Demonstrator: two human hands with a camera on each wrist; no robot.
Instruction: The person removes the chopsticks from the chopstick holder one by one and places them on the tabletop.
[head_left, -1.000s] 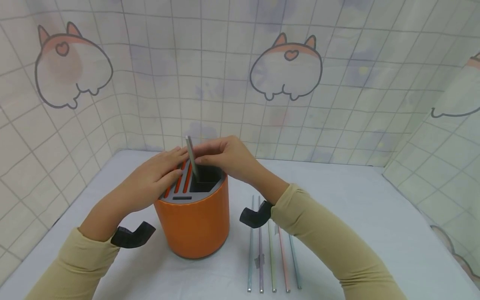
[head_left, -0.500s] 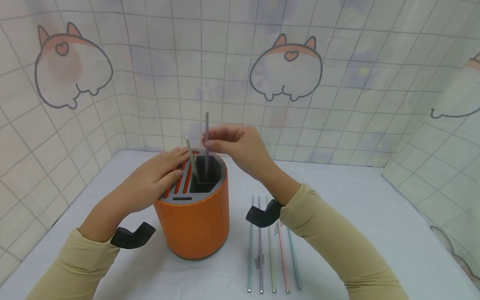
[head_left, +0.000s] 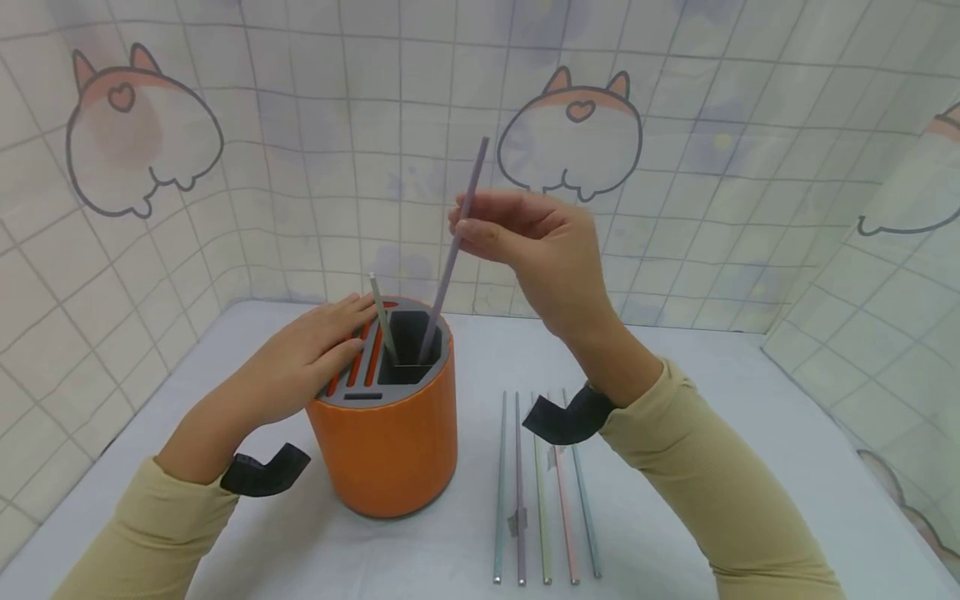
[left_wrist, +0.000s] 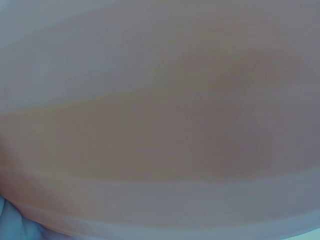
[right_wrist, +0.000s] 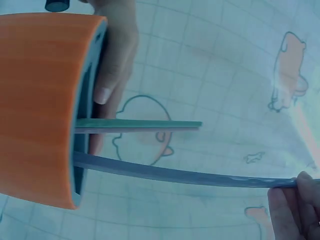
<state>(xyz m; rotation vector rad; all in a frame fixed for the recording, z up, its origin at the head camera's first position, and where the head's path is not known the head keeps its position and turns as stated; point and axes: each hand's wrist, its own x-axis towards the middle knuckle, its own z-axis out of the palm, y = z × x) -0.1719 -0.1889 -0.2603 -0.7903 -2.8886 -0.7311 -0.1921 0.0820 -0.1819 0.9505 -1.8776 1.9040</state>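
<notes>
An orange knife-and-utensil holder (head_left: 382,458) with a grey slotted top stands left of the middle. My left hand (head_left: 288,371) rests on the slots of its top with fingers extended; the left wrist view is only a blur. My right hand (head_left: 555,267), raised above and right of the holder, pinches a long lavender chopstick (head_left: 448,271) between thumb and fingers. That chopstick tilts to the right, its lower end inside the dark open compartment. A pale green chopstick (head_left: 383,321) leans in the same compartment; in the right wrist view the green chopstick (right_wrist: 140,124) juts from the opening.
Several pastel chopsticks lie side by side right of the holder, among them a lavender one (head_left: 521,483) and a pink one (head_left: 566,517). A white cloth (head_left: 675,500) covers the table. Behind it hangs a grid-patterned curtain (head_left: 337,150) with cartoon animals.
My right hand has risen from the compartment and moved right, drawing the lavender chopstick upward. The pale green one stays leaning inside. My left hand has not moved.
</notes>
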